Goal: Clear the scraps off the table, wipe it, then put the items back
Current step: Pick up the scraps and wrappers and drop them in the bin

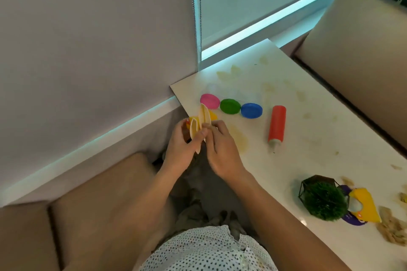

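Note:
My left hand (182, 145) and my right hand (220, 152) meet just off the near left corner of the white table (308, 138). Between them stand pale yellow leaf-shaped paper scraps (199, 125). My left hand grips them; my right hand's fingertips pinch them from the right. A yellow piece (212, 114) shows behind the scraps. More pale scraps (229, 71) lie flat on the table's far part, and a pile of scraps (394, 230) lies at the right edge of view.
Pink (209, 101), green (230, 106) and blue (251, 110) round lids sit in a row. A red bottle (277, 126) lies beside them. A small green plant (323, 198) in a dark wire pot stands near a yellow and purple item (363, 204). Beige sofas flank the table.

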Available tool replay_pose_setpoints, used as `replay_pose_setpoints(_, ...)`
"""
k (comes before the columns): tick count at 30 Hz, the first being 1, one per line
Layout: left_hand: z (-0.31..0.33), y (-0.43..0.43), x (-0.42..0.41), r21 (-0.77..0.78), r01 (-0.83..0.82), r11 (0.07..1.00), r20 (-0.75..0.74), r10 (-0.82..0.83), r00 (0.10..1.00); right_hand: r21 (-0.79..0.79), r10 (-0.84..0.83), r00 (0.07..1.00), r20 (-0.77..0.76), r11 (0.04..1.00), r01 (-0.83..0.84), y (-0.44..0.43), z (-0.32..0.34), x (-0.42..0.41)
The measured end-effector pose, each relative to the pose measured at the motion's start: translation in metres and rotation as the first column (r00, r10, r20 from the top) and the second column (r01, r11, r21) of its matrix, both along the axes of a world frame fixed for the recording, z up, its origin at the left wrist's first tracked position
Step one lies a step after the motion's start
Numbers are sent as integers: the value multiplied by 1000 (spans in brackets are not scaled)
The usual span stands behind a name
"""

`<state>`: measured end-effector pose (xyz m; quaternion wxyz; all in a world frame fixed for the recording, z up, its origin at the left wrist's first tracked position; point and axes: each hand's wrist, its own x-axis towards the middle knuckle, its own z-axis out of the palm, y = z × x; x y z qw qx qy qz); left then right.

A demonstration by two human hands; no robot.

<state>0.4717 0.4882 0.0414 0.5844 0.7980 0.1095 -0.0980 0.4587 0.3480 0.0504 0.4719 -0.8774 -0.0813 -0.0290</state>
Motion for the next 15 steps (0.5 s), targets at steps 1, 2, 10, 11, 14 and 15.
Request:
replay_pose_setpoints(1,-4,16,6,13,-20,1000,-38,21,999,-45,29,999,13,999,-29,10,-4,7)
replay_pose_setpoints(2,-9,32,13,28,-33,999,-71,35,997,-87,50,999,18,995,-48,21,-8,15)
replay_pose_setpoints(10,-58,141,40,144,-175,974,-321,214,923,-279,56,986,-154,955,-98,94,-59,61)
replay_pose_setpoints(11,-69,152,41,188,-163,969,-342,220,914,-310,54,975,-216,943,-120,101,-66,64)
replay_pose_setpoints(14,-104,174,45,331,-105,938,-382,235,894,-349,23,902,-430,918,-190,121,-87,75)
replay_pose_setpoints(15,-111,177,48,362,-83,929,-393,232,890,-354,-10,863,-505,914,-197,128,-94,79)
